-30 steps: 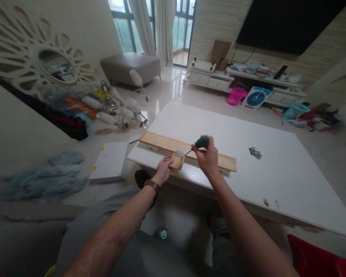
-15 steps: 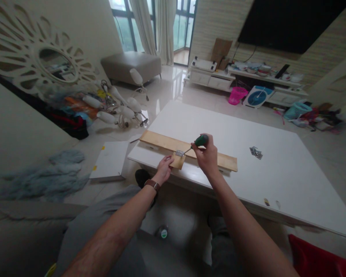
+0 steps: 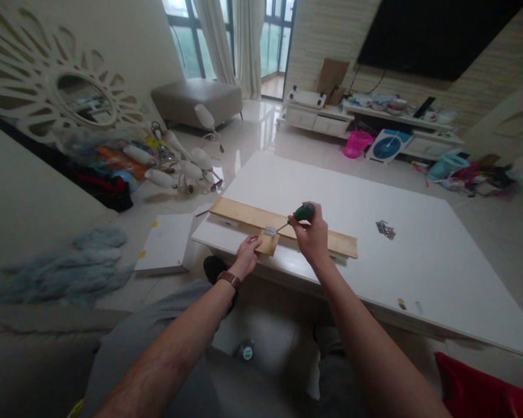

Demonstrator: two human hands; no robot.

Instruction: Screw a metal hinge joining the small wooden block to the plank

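My left hand (image 3: 247, 256) grips the edge of a small square of wood (image 3: 267, 245) in front of a long wooden board (image 3: 242, 215). On the square's far edge sits a metal hinge (image 3: 271, 231). In my right hand (image 3: 311, 235) is a screwdriver (image 3: 304, 212) with a dark green handle, fingers wrapped round it. Its shaft slants down to the left, and the tip meets the hinge; the screw itself is too small to make out. Both the square and the board are at the near edge of a big white panel (image 3: 401, 244).
Several metal hinges (image 3: 385, 230) lie on the panel to the right. A white box-like piece (image 3: 165, 241) stands on the floor at left, with a lamp fixture (image 3: 187, 168) behind it. A bottle (image 3: 246, 352) is on the floor between my legs; something red (image 3: 479, 389) is at lower right.
Both hands keep nearly the same place, with the screwdriver tip still at the hinge. The whole view has shifted very slightly.
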